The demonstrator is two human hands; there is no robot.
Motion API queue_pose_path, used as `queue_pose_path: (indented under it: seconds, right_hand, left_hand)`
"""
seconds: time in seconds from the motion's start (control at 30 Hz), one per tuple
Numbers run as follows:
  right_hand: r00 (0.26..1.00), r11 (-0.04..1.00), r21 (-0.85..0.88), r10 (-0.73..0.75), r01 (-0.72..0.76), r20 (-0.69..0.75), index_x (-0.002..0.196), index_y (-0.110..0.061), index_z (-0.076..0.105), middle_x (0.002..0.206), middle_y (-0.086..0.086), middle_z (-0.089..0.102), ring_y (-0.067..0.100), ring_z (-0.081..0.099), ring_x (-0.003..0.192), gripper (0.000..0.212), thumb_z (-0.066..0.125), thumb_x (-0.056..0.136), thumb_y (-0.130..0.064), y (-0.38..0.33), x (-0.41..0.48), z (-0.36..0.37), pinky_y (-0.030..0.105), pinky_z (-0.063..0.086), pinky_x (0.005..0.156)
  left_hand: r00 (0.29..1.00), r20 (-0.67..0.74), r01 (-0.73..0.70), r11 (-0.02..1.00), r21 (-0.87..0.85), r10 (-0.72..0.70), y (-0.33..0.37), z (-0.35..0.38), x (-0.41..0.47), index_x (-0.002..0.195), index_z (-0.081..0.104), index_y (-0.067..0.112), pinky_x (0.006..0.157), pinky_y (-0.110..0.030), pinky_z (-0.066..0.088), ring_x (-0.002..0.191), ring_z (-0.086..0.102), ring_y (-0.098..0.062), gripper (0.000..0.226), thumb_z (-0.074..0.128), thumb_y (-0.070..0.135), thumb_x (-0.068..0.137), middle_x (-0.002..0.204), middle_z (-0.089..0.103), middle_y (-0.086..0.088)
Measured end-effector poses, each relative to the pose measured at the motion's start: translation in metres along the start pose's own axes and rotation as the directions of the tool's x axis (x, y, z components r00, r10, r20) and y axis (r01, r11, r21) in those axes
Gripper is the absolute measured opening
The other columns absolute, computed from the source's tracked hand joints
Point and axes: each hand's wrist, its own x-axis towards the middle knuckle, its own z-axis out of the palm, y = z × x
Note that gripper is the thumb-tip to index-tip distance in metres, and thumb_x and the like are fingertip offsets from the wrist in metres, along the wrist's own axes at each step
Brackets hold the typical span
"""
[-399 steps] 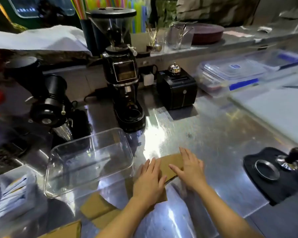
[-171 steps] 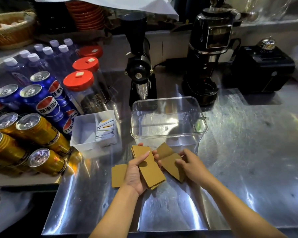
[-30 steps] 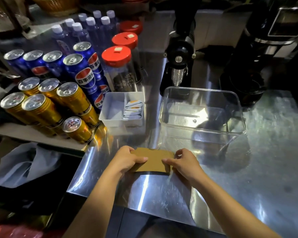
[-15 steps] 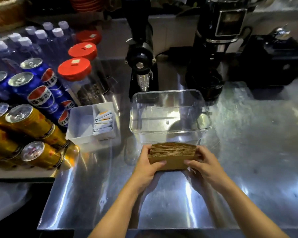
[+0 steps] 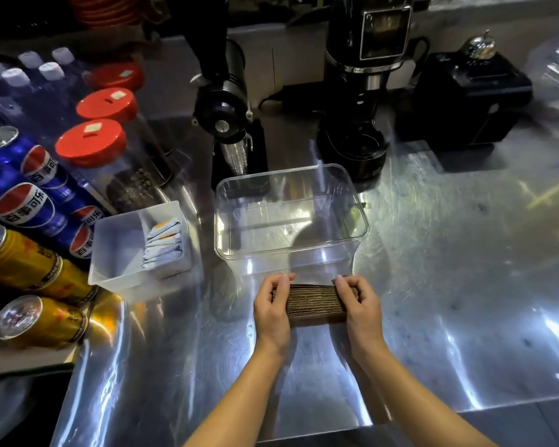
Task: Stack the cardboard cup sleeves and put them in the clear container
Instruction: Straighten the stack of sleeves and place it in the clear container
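Observation:
A brown stack of cardboard cup sleeves point(image 5: 313, 301) stands on edge on the steel counter, its layered edges facing up. My left hand point(image 5: 273, 309) grips the stack's left end and my right hand point(image 5: 360, 306) grips its right end. The clear container point(image 5: 291, 253) sits just behind the stack, open at the top, with nothing inside it. The stack's far side nearly touches the container's near wall.
A small white tray point(image 5: 110, 250) with sachets stands left of the container. Soda cans point(image 5: 26, 201) and red-lidded jars point(image 5: 91, 146) crowd the left side. Two black grinders point(image 5: 229, 117) and a black box point(image 5: 465, 95) line the back. Bare steel counter point(image 5: 465, 269) spreads to the right.
Both hands gathered the loose sleeves into one stack and tipped it from flat onto its edge. The hands now squeeze its two ends, slightly closer to the container.

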Motion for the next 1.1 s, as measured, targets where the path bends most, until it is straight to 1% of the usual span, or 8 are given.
queue_pose_path:
  seconds: [0.23,0.5,0.63,0.7,0.8,0.87,1.0,1.1]
  right_hand:
    - [0.993,1.0,0.025,0.002,0.001,-0.121,0.063,-0.017,0.057,0.062,-0.003,0.053,0.011,0.049,0.062,0.026,0.053,0.088,-0.019,-0.004,0.006,0.01,0.03,0.038,0.061]
    - [0.998,0.994,-0.103,-0.032,0.026,-0.061,0.064,-0.01,0.049,0.061,-0.002,0.045,0.009,0.042,0.058,0.031,0.048,0.091,-0.026,0.007,0.006,0.007,0.03,0.034,0.057]
    - [0.999,0.992,-0.124,-0.036,0.031,-0.04,0.059,-0.018,0.047,0.058,-0.005,0.042,0.005,0.039,0.054,0.034,0.046,0.092,-0.03,0.008,0.01,0.006,0.018,0.032,0.05]
    - [0.999,0.991,-0.131,-0.036,0.031,-0.032,0.059,-0.019,0.046,0.057,-0.006,0.042,0.004,0.039,0.052,0.034,0.046,0.092,-0.029,0.008,0.011,0.006,0.015,0.031,0.048]
    - [0.999,0.991,-0.131,-0.038,0.034,-0.026,0.059,-0.02,0.047,0.056,-0.008,0.043,0.001,0.04,0.051,0.034,0.046,0.092,-0.029,0.008,0.012,0.005,0.012,0.032,0.047]
    - [0.999,0.991,-0.127,-0.04,0.037,-0.02,0.058,-0.021,0.047,0.054,-0.011,0.043,0.001,0.04,0.05,0.035,0.046,0.091,-0.031,0.008,0.012,0.004,0.012,0.033,0.048]
    - [0.999,0.988,-0.144,-0.046,0.048,0.017,0.057,-0.025,0.046,0.052,-0.014,0.045,0.002,0.04,0.053,0.034,0.047,0.091,-0.033,0.008,0.012,0.003,0.022,0.035,0.055]
    - [0.989,0.986,-0.145,-0.058,0.078,0.139,0.073,-0.027,0.057,0.069,-0.013,0.056,0.004,0.052,0.066,0.019,0.05,0.085,-0.041,0.004,0.011,-0.005,0.027,0.04,0.067]
  left_hand:
    - [0.998,-0.062,0.016,1.0,0.0,-0.016,0.007,0.007,0.001,0.074,0.071,0.025,0.068,-0.029,0.045,0.075,0.057,-0.015,0.022,0.052,0.032,0.081,0.074,0.063,0.004]
    - [0.999,-0.042,-0.01,1.0,0.007,0.011,0.004,0.001,0.009,0.078,0.067,0.021,0.06,-0.022,0.049,0.067,0.06,-0.012,0.027,0.046,0.013,0.094,0.066,0.065,0.006]
    - [1.0,0.029,-0.001,0.992,-0.122,0.004,0.008,-0.019,0.005,0.095,0.064,0.019,0.065,-0.017,0.052,0.08,0.064,-0.01,0.016,0.059,0.025,0.081,0.088,0.067,-0.002]
    - [0.989,0.147,0.0,1.0,-0.02,0.003,0.008,-0.041,0.002,0.107,0.06,0.024,0.071,-0.019,0.053,0.095,0.062,-0.011,0.04,0.069,0.031,0.069,0.107,0.061,-0.005]
    - [0.941,0.337,-0.085,0.934,0.346,-0.039,0.013,-0.062,0.002,0.124,0.049,0.036,0.084,-0.011,0.048,0.111,0.054,0.001,0.072,0.078,0.038,0.058,0.124,0.054,0.008]
    - [0.928,0.371,-0.163,0.861,0.482,-0.032,0.015,-0.063,0.005,0.122,0.047,0.042,0.086,-0.006,0.043,0.111,0.053,0.007,0.07,0.079,0.033,0.06,0.121,0.056,0.013]
    - [0.936,0.352,-0.181,0.833,0.523,-0.018,0.012,-0.059,0.005,0.104,0.057,0.046,0.098,-0.035,0.049,0.105,0.062,-0.01,0.048,0.073,0.019,0.067,0.111,0.065,-0.002]
    - [0.941,0.337,-0.178,0.818,0.547,-0.02,0.011,-0.059,0.004,0.103,0.057,0.048,0.097,-0.039,0.05,0.103,0.063,-0.012,0.045,0.073,0.026,0.066,0.108,0.066,-0.003]
